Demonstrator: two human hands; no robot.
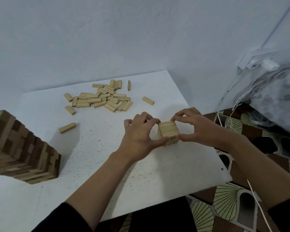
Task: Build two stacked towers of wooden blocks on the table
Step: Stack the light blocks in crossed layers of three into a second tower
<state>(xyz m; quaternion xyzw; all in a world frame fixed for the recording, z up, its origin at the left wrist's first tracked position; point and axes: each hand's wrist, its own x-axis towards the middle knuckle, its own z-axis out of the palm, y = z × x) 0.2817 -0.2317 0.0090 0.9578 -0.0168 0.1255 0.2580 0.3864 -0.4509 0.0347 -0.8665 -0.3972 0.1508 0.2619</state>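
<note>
1. The bench [99,164] carries the short tower [168,131] near its right edge.
2. The tall tower [20,148] stands well left of the short tower.
3. The loose blocks [100,97] lie behind it, to the left.
4. The left hand [139,139] and right hand [197,129] flank it; their fingers [146,117] and thumbs pinch its sides.

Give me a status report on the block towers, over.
Left hand and right hand pinch the short tower. Tall tower stands at left. Loose blocks heaped behind, nothing blocking.
</note>
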